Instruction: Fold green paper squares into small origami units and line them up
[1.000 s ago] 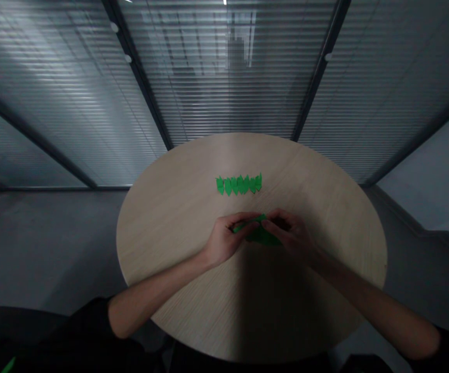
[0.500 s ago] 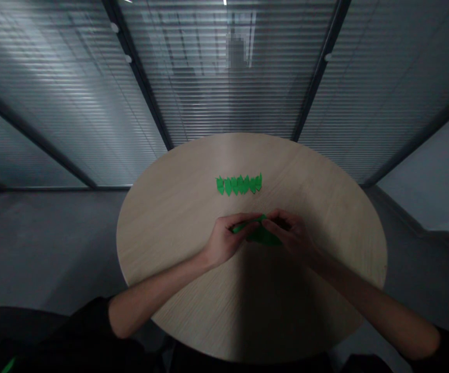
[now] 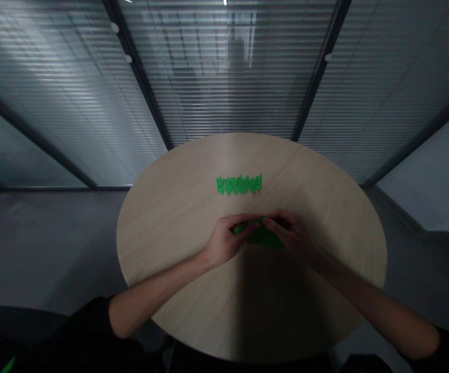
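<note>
Between my two hands is a sheet of green paper (image 3: pixel 265 237), held above the near half of the table. My left hand (image 3: pixel 228 238) pinches its left part and upper edge, thumb on the near side. With thumb and fingers closed, my right hand (image 3: pixel 292 233) grips the upper right of the same paper. The fingertips of both hands almost meet at its top edge. Part of the paper is hidden behind my fingers. Beyond my hands, several small green folded paper pieces (image 3: pixel 240 185) with pointed tips lie in a row.
The round wooden table (image 3: pixel 162 207) fills the middle of the view. Behind it stand glass partitions with blinds (image 3: pixel 228 103) and dark frames. A black chair (image 3: pixel 18 324) is at the lower left. My shadow falls across the near part of the tabletop.
Both hands stay almost in place. The green paper between them has shifted very slightly, its lower edge a little lower. The row of pieces is unchanged.
</note>
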`<state>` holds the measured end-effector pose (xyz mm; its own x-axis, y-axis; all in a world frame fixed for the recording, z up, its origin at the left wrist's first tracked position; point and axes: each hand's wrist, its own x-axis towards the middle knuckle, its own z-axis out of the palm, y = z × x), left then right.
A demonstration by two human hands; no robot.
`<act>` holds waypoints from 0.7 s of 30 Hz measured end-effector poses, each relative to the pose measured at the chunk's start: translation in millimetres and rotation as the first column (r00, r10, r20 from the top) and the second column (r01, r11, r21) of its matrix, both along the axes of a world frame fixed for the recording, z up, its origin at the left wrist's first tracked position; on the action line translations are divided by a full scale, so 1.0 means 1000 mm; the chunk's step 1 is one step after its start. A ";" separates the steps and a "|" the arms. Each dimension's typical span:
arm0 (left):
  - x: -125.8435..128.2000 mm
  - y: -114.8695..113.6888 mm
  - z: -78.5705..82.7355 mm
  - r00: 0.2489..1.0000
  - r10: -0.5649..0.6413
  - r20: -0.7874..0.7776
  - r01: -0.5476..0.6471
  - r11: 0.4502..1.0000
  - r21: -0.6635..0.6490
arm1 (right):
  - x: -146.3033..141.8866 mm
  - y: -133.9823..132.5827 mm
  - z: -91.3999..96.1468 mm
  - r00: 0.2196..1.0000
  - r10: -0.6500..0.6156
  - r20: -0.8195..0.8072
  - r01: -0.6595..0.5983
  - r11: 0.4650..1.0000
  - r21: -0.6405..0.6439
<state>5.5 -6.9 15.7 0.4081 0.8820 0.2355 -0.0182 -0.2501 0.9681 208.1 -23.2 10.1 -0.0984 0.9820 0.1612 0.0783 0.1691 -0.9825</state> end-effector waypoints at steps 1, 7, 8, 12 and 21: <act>0.000 0.000 0.000 1.000 -0.004 -0.001 0.004 1.000 -0.003 | 0.000 0.000 0.000 1.000 -0.006 0.003 0.006 1.000 -0.006; 0.000 -0.001 0.000 0.999 -0.038 -0.010 0.038 0.999 0.005 | 0.000 -0.001 0.001 1.000 -0.028 0.010 0.028 0.999 -0.023; -0.001 -0.001 0.000 0.999 -0.041 -0.016 0.042 0.999 0.018 | 0.000 0.000 0.001 0.999 -0.035 0.006 0.035 0.999 -0.020; -0.002 -0.001 -0.003 0.999 -0.038 -0.039 0.041 0.996 0.076 | -0.001 0.000 0.001 0.999 -0.043 0.002 0.043 0.998 -0.034; -0.002 -0.001 -0.003 0.998 -0.028 -0.048 0.032 0.996 0.077 | -0.001 0.000 0.001 0.999 -0.047 0.024 0.048 0.999 -0.024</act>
<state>3.9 -7.5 13.0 0.4466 0.8488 0.2830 0.0182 -0.3249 0.9456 207.3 -23.6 11.4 -0.0549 0.9893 0.1349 0.1089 0.1403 -0.9841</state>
